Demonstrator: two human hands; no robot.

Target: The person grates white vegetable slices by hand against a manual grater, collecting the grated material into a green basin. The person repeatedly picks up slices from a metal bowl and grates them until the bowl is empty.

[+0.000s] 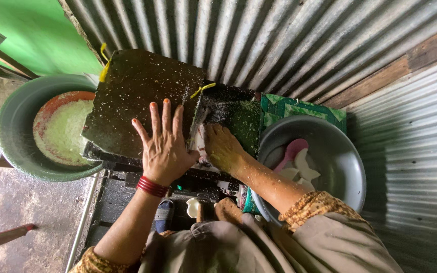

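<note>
A dark, flat cover [137, 96] speckled with white shreds sits tilted over a grating machine [228, 114], with yellow ties at its upper corners. The left hand [164, 146] lies open and flat on the cover's lower right part, fingers spread, pressing rather than gripping. The right hand [222, 147] is just beside it, at the gap beside the cover's right edge, fingers curled down around a white piece [201, 141]; how firmly it is held cannot be told. The machine's surface by this hand is also strewn with white flecks.

To the left, a green basin [13, 126] holds a round tray heaped with pale grated shreds [64, 132]. To the right, a grey metal bowl [345, 167] contains white chunks [304, 167] and a pink scoop [290, 153]. A corrugated metal wall [279, 40] stands behind.
</note>
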